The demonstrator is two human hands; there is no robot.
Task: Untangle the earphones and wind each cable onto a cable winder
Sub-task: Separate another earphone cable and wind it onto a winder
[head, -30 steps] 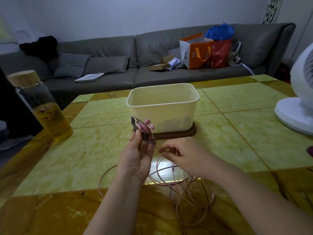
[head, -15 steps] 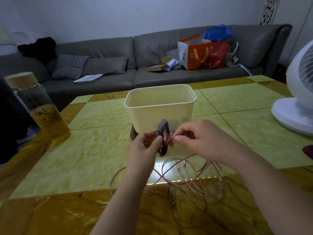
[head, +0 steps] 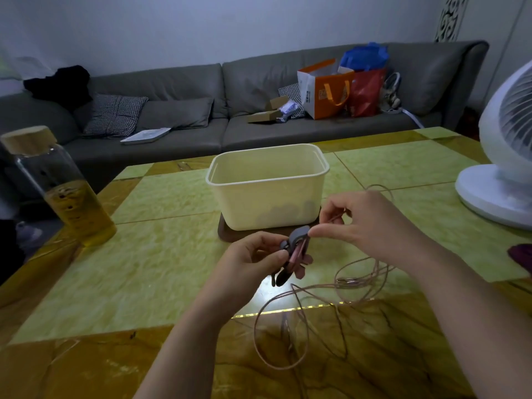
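Nearest on the yellow-and-amber marbled table (head: pixel 138 277), the pink earphone cable (head: pixel 349 281) lies in loose, overlapping loops at the near right, one wide loop reaching onto the darker amber band. From there the strands rise toward the two hands, which are held just above the tabletop.

The left hand (head: pixel 247 263) grasps a small grey cable winder (head: pixel 293 249), with thumb and fingers curled round its left side. A few pink turns of cable are wrapped across the winder's middle, and its dark lower end points down at the table.

The right hand (head: pixel 371 223) is just to the right of the winder. Its thumb and forefinger pinch the cable beside the winder's top edge, the other fingers are curled, and a thin arc of cable stands up behind the knuckles.

At the right edge of the table lies a dark purple item (head: pixel 521 254) – cut off by the frame, so I cannot tell what it is.

Just beyond the hands a cream plastic tub (head: pixel 267 203) sits on a dark wooden board (head: pixel 227 234). A glass bottle (head: pixel 66 191) with a wooden cap, half full of amber liquid, stands at the far left, and a white fan (head: pixel 501 174) at the far right.

Farthest back is a grey sofa (head: pixel 259 133) against the wall – on it a black garment (head: pixel 60 84), a checked cushion (head: pixel 115 115) and an orange bag (head: pixel 325 90).
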